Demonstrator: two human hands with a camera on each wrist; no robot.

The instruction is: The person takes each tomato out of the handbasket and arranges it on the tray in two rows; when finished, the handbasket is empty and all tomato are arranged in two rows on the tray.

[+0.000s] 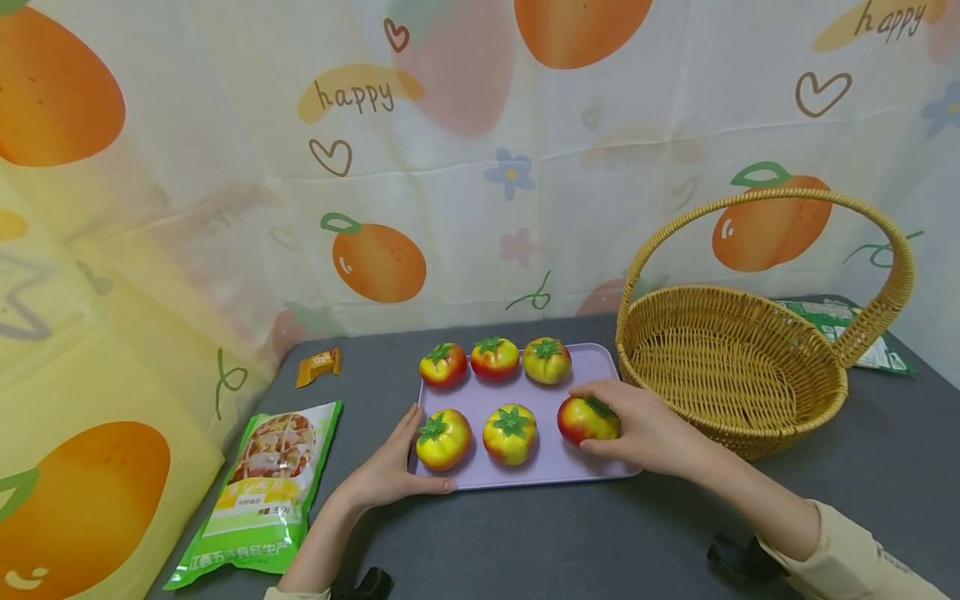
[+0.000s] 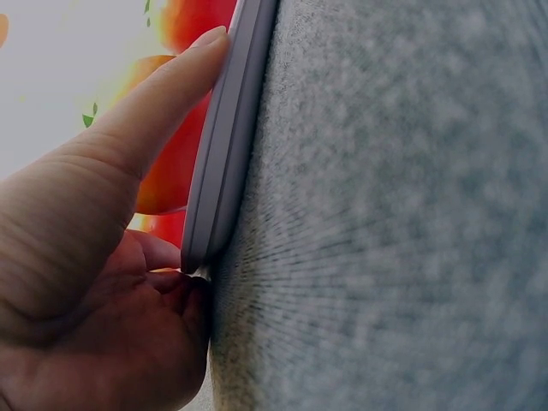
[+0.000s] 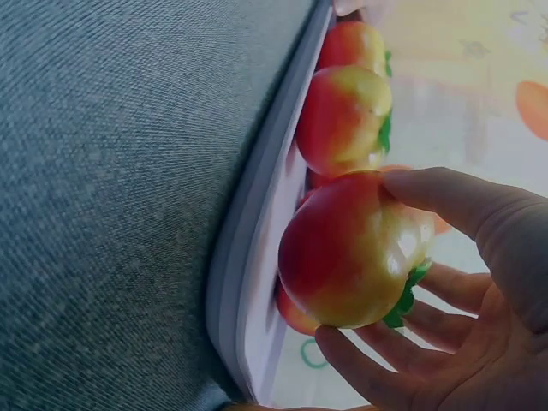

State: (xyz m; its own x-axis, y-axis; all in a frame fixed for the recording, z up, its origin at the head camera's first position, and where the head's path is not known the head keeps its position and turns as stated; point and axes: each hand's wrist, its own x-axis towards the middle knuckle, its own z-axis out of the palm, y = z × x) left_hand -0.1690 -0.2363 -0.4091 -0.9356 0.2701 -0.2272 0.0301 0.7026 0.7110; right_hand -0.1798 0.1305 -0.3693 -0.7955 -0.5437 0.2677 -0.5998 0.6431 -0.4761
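Observation:
A lilac tray [image 1: 480,476] carries red-and-yellow tomatoes with green leafy tops, in a back row and a front row. My right hand [image 1: 637,429] grips the front-right tomato [image 1: 579,421] between thumb and fingers; its leafy top faces the palm. In the right wrist view this tomato [image 3: 347,248] is close over the tray. My left hand [image 1: 390,467] holds the tray's front-left corner, thumb along the front rim and fingers at the left side. Nearest to it is the front-left tomato [image 1: 447,446], with the front-middle tomato [image 1: 512,442] beside that.
A wicker basket [image 1: 720,375] with a tall handle stands right of the tray, close to its edge. A green food packet [image 1: 255,483] and a small orange-brown wrapped piece [image 1: 320,365] lie at left. Another green packet [image 1: 873,350] lies behind the basket. A printed curtain [image 1: 457,208] hangs behind.

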